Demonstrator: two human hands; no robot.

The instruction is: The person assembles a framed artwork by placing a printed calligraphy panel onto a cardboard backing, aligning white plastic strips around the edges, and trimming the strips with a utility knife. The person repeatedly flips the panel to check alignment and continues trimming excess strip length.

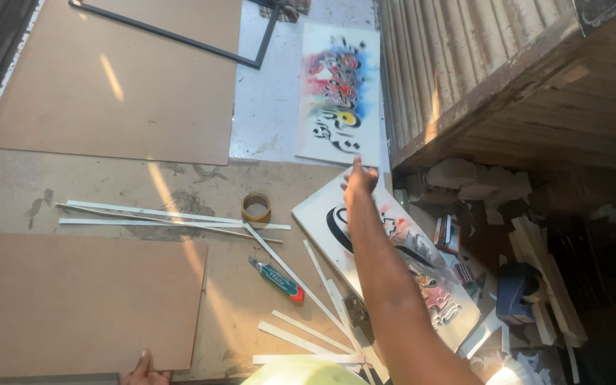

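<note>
A: Where are the hands?

B: The right hand (360,178) is stretched far out, fingers bunched at the near edge of the far print (340,93), the colourful one lying flat on the worktop (8,192). It looks like a pinch on that edge, though I cannot tell for sure that it has closed. The left hand (144,371) sits at the bottom, fingers resting on the near corner of the near board (80,306); whether it grips or only steadies, I cannot tell.

A: And around that far print?

B: Just nearer than it lies a second print (393,264), under the outstretched arm. To its left sit a tape roll (256,207), white strips (172,217) and a green cutter (277,279). Further left, a second board (115,78) carries a dark frame (172,36).

A: Which step is this?

B: I judge it a reach for the far print, just at contact. Next would call for a firm pinch and a flat, gentle draw, so the sheet does not crease.
</note>
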